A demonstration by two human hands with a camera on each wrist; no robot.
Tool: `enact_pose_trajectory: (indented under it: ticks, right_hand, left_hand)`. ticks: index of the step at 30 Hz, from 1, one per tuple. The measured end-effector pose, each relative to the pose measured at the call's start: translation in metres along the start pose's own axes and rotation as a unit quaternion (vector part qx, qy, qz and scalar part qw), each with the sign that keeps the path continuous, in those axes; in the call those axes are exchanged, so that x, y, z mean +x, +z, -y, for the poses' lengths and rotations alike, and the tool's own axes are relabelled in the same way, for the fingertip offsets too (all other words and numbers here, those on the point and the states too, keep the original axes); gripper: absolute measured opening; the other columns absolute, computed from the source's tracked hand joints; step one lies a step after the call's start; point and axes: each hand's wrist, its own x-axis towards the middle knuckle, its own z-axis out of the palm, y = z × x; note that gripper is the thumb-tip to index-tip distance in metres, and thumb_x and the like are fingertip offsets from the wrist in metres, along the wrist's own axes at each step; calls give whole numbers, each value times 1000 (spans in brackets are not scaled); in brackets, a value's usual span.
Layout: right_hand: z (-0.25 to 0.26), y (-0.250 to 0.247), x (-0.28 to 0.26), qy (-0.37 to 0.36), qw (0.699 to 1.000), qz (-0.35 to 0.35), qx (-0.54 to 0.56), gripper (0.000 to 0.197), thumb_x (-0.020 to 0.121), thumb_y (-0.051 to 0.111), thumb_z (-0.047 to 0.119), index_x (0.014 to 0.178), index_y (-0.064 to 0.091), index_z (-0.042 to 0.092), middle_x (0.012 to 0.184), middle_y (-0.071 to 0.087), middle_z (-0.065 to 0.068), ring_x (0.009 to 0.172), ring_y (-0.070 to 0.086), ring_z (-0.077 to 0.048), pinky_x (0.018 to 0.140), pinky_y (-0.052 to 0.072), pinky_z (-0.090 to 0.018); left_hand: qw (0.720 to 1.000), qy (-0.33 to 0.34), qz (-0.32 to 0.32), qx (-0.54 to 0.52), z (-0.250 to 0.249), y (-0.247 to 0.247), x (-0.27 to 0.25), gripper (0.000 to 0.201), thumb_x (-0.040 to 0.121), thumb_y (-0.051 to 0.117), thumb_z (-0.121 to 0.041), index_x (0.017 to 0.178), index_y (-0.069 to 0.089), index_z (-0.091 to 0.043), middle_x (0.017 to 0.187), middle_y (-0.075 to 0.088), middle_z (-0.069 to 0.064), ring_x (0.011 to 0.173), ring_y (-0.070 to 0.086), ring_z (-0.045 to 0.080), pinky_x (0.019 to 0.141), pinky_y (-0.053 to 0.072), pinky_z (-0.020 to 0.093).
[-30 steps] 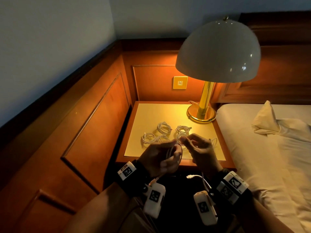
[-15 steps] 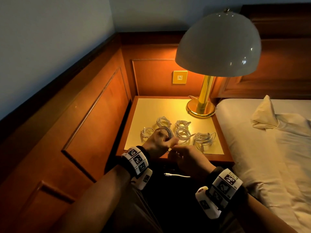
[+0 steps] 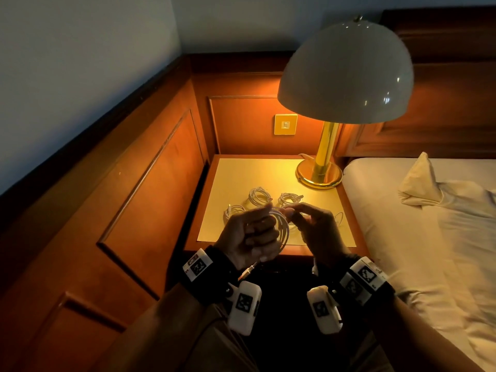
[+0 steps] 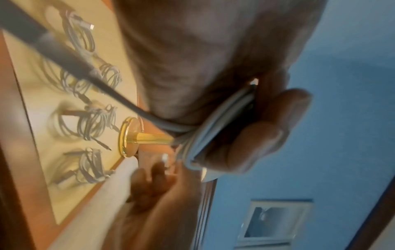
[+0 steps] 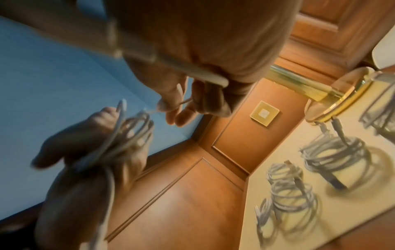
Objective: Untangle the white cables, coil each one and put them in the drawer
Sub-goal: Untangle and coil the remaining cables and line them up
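Observation:
Above the front edge of the nightstand [image 3: 241, 170], my left hand [image 3: 252, 234] grips a coil of white cable [image 3: 284, 232], its loops wound round the fingers [image 4: 215, 132]. One plug end [image 3: 248, 272] hangs below that wrist. My right hand [image 3: 308, 224] pinches the cable's free strand [image 5: 183, 102] just right of the coil. Several coiled white cables [image 3: 259, 196] lie on the yellow top behind my hands, also seen as coiled cables [image 5: 288, 191] in the right wrist view. No drawer shows in any view.
A brass lamp [image 3: 319, 173] with a white dome shade [image 3: 346, 73] stands at the nightstand's back right. Wood panelling [image 3: 150, 197] closes the left and back. A bed with a pillow [image 3: 418, 183] lies to the right. A wall switch [image 3: 285, 124] sits behind.
My hands rose from the front edge of the nightstand and drew together. The left hand has turned palm towards me with the coil; the right hand has moved up to pinch the strand.

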Motion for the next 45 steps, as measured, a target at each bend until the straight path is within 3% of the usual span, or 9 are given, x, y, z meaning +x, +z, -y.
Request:
enact_pose_trajectory:
  ticks: [6,10,13,17,21,28,34,40,45]
  right_hand:
    - [-2,25,-22,177,975,82,109,25,96,50,-5,98,65,14,80,67,1,52,46,-6,46,38,-28]
    - [11,20,-23,238,943,222,75,35,95,55,0,127,54,14,94,68,-6,58,59,-6,53,51,-23]
    - [15,17,-21,214,937,270,-49,28,93,57,-2,119,62,8,92,72,-12,57,62,-3,54,52,-18]
    - [12,13,-14,2,947,246,-205,16,91,62,2,101,72,10,85,69,1,67,60,4,66,55,-20]
    - [0,1,-6,-163,943,152,-249,15,88,69,16,102,68,21,92,64,3,72,50,7,63,40,-9]
    - [-13,-3,-4,-207,937,117,-257,19,91,59,36,103,51,23,129,47,-6,111,53,-22,77,54,-29]
    - [-21,-1,-2,-162,971,40,-173,25,89,63,8,101,42,15,92,48,4,77,53,8,58,43,-9]
    - [-7,4,1,-20,983,-124,-134,18,96,59,23,100,51,8,85,62,-3,66,59,3,53,44,-6]
    - [4,5,8,20,987,-129,-98,14,94,62,22,96,56,9,84,62,10,67,61,12,54,45,-6]
  left_hand:
    - [985,131,-97,47,-12,11,16,39,104,41,-33,71,47,-14,62,46,4,56,50,21,63,44,35]
    - [942,128,-211,226,-12,0,28,36,105,42,-33,87,54,-4,87,69,19,84,70,34,82,57,42]
    - [881,113,-259,381,-9,-4,33,41,107,42,-29,89,57,5,99,73,25,90,73,31,81,60,33]
    - [804,60,-291,516,-7,-17,38,52,105,48,-32,76,58,10,66,59,15,53,56,13,58,47,31]
    - [834,-54,-216,505,-9,-28,39,84,94,37,-70,90,58,12,76,59,29,66,59,37,60,52,39]
    - [929,-161,-93,321,-13,-18,33,116,75,25,-96,112,46,11,68,38,22,46,48,26,49,52,27]
    - [944,-95,-193,250,-15,3,32,87,94,16,-77,79,54,-1,63,45,11,52,50,20,60,54,28]
    - [952,-24,-210,220,-9,8,23,34,107,40,-24,109,57,6,68,53,4,65,48,18,70,54,36]
    - [930,0,-229,287,-6,7,20,35,109,34,-17,99,61,4,62,41,-1,56,45,15,59,51,28]
